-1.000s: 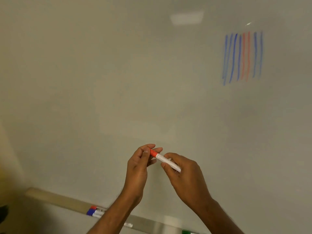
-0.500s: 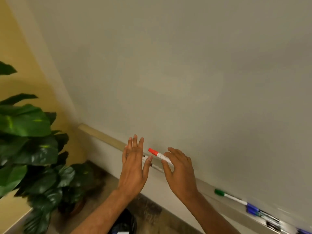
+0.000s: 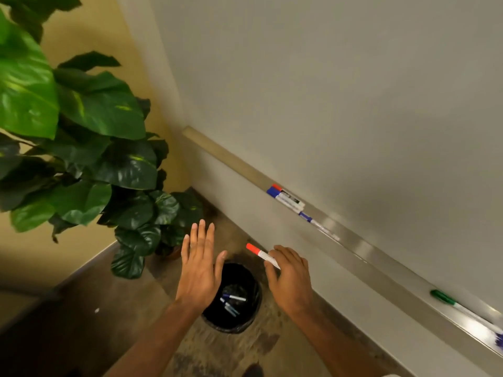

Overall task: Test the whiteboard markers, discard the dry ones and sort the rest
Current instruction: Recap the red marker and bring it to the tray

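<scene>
My right hand (image 3: pixel 290 277) holds a capped red marker (image 3: pixel 260 253), its red cap pointing up and left, just above the right rim of a black waste bin (image 3: pixel 251 311) on the floor. My left hand (image 3: pixel 200 265) hovers flat over the bin's left side with straight fingers and holds nothing. Several discarded markers (image 3: pixel 231 302) lie inside the bin. On the whiteboard's metal tray (image 3: pixel 375 257) rest a red marker (image 3: pixel 285 194), a blue marker (image 3: pixel 284 200), a thinner blue one (image 3: pixel 317 224) and, further right, a green marker (image 3: pixel 446 299).
The whiteboard (image 3: pixel 340 91) fills the upper right. A large leafy potted plant (image 3: pixel 81 137) stands at the left, close to the bin, against a yellow wall. The floor below is brown and mottled.
My view dropped from the board's test strokes down to the tray and floor bin. My left hand let go of the marker's cap end and opened flat; my right hand carried the marker over the bin.
</scene>
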